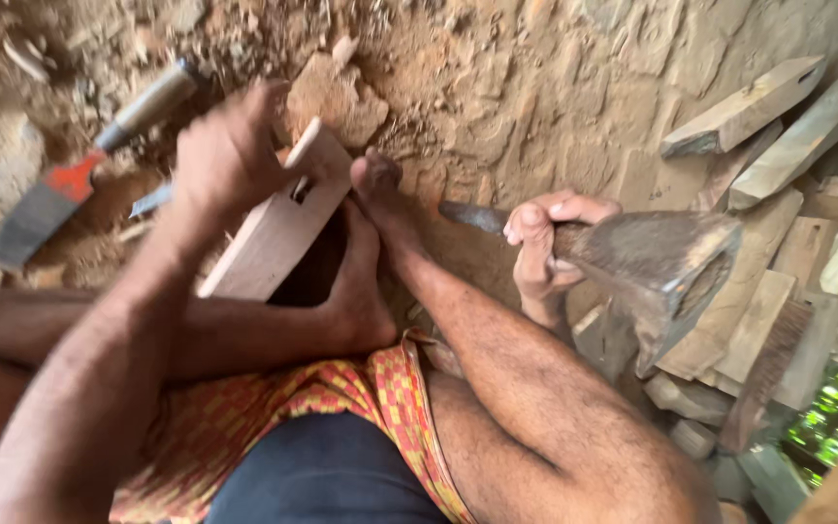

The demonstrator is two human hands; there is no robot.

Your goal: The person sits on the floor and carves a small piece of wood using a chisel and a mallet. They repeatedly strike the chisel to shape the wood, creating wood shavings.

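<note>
Wooden block [278, 228], pale and flat with a rectangular slot cut near its upper end, leans tilted on bare earth between the person's feet, its upper end gripped by the left hand [225, 155], whose fingers wrap closed around the top edge. One foot [361, 281] presses against the block's lower right side, and the toes of the other [385, 194] rest just beside its upper right edge. The right hand [540, 247] is closed tight round the handle of a heavy axe [657, 267], held right up against the dark, worn metal head, which is off the ground and well apart from the block, to its right. The ground [535, 87] is rough, sandy brown dirt strewn with chips and shavings, with a lump of reddish stone [337, 97] bedded just above the block. At the upper left a chisel [80, 170] with a red band and a broad dark blade lies on the soil. A loose heap of rough-cut wood pieces [788, 126] fills the right side, stacked in several layers. A checked red-and-yellow cloth [283, 408] covers the person's lap.
</note>
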